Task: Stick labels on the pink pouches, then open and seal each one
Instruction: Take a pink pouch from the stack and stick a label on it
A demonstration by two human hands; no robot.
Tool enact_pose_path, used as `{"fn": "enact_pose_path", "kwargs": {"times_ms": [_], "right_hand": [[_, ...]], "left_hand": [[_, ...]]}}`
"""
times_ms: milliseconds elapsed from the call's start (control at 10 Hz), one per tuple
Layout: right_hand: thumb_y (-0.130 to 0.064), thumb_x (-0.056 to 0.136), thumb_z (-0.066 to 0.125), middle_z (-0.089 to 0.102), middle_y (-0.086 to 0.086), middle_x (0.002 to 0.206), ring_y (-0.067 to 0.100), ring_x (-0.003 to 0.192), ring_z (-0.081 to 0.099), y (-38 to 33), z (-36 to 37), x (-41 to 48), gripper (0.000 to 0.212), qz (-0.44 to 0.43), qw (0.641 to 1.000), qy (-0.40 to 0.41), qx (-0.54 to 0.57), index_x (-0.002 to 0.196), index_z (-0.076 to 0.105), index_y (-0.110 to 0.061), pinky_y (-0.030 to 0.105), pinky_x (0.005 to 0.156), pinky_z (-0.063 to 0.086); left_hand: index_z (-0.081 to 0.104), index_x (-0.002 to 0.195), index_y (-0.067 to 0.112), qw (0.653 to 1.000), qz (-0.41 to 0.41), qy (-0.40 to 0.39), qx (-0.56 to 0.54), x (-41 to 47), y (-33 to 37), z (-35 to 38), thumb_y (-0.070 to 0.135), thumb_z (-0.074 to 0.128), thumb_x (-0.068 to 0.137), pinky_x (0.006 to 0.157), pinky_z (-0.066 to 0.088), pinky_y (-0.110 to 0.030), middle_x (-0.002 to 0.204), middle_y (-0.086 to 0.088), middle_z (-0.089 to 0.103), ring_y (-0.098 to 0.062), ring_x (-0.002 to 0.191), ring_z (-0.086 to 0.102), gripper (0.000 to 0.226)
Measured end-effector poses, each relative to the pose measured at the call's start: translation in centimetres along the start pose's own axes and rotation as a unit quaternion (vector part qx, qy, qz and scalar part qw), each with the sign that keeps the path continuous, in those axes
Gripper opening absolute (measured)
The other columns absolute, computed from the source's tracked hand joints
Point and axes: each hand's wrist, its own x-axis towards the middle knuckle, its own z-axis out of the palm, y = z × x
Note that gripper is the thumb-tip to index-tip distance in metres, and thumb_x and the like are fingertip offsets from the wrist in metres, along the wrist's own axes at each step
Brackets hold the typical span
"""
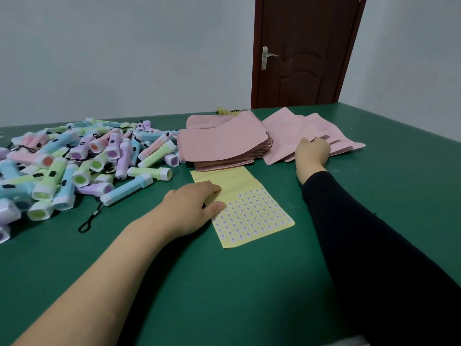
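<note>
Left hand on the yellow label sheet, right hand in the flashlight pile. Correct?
No. Head view: the right hand touches the fanned pink pouches, not the flashlight pile. The left hand is on the yellow label sheet, as stated.

- Stack of pink pouches (222, 143): flat, matte, with rounded corners, piled unevenly near the middle of the far edge of the table (249, 283).
- Fanned pink pouches (306, 126): overlapping, just right of the stack, toward the far right corner. One carries a small white label (283, 120).
- Label sheet (252, 211): pale yellow, flat, its far end meeting the stack. The far half is bare; the near half holds rows of small white stickers.
</note>
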Motion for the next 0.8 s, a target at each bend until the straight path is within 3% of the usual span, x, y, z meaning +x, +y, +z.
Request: {"fn": "enact_pose_path", "kwargs": {"times_ms": [100,200,300,500,700,800], "right_hand": [[-0.013,0.099,0.043,0.052,0.015,0.13,0.024,0.081,0.051,-0.1,-0.3,-0.2,0.029,-0.004,1.0,0.021,-0.006,0.112,0.06,0.006,0.029,0.07,0.042],[-0.016,0.101,0.04,0.046,0.016,0.135,0.026,0.084,0.053,-0.4,-0.5,-0.5,0.035,0.009,0.999,0.04,-0.014,0.123,0.058,0.004,0.03,0.071,0.041],[-0.019,0.104,0.033,0.046,0.02,0.136,0.029,0.105,0.056,-0.6,-0.5,-0.5,0.039,0.021,0.999,0.042,-0.019,0.126,0.054,0.005,0.032,0.079,0.042],[-0.024,0.104,0.039,0.037,0.017,0.147,0.033,0.116,0.056,-1.0,-0.6,-0.6,0.04,0.075,0.992,0.076,0.067,0.136,0.036,-0.001,0.029,0.076,0.038],[-0.026,0.106,0.028,0.044,0.02,0.14,0.034,0.117,0.055,-1.1,-0.4,-0.7,0.044,0.083,0.995,0.028,0.048,0.137,0.043,0.001,0.03,0.073,0.045],[-0.031,0.106,0.029,0.042,0.017,0.142,0.032,0.114,0.057,-1.4,-0.5,-0.8,0.045,0.121,0.985,0.073,0.096,0.136,0.042,0.0,0.031,0.073,0.039]], "left_hand": [[0.038,0.146,0.032,1.0,0.001,-0.001,0.001,0.0,0.0,0.0,0.052,0.042,0.099,0.107,0.034,-0.039,0.145,0.011,0.046,-0.015,0.128,0.045,0.051],[0.037,0.147,0.031,1.0,0.001,0.001,0.005,0.0,-0.1,0.0,0.051,0.042,0.1,0.106,0.034,-0.038,0.145,0.011,0.045,-0.015,0.129,0.044,0.051],[0.038,0.146,0.032,1.0,0.001,0.002,0.005,0.1,-0.1,0.0,0.051,0.042,0.1,0.105,0.034,-0.038,0.145,0.011,0.045,-0.014,0.129,0.044,0.051],[0.037,0.146,0.032,1.0,0.001,0.001,0.006,0.1,0.0,0.0,0.051,0.042,0.1,0.106,0.034,-0.039,0.146,0.011,0.045,-0.015,0.129,0.044,0.051],[0.037,0.147,0.032,1.0,0.003,0.001,0.007,0.0,0.0,0.0,0.051,0.041,0.1,0.107,0.034,-0.04,0.146,0.012,0.044,-0.014,0.131,0.042,0.051],[0.037,0.147,0.032,1.0,0.002,0.002,0.008,0.0,0.1,0.0,0.051,0.041,0.1,0.107,0.034,-0.039,0.146,0.012,0.044,-0.014,0.131,0.042,0.051]]}}
